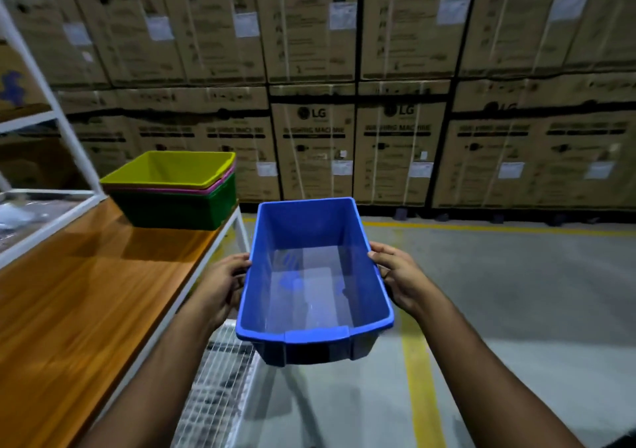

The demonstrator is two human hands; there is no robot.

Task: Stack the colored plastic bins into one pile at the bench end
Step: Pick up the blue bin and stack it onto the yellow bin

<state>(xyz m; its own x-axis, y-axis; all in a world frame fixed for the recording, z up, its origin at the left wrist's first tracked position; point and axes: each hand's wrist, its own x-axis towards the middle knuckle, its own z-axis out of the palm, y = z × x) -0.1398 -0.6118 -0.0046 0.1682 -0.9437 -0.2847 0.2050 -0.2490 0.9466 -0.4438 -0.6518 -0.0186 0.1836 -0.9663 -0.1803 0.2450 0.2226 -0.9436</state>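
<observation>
An empty blue plastic bin hangs in the air to the right of the bench, over the floor. My left hand grips its left long rim and my right hand grips its right long rim. At the far end of the wooden bench stands a pile of nested bins: a yellow-green one on top, a pink rim under it, and a dark green one at the bottom. The blue bin is nearer to me than the pile and to its right.
A white metal shelf frame rises along the bench's left side. A wire mesh shelf sits below the bench edge. A wall of large cardboard boxes stands behind. Yellow lines mark the grey floor.
</observation>
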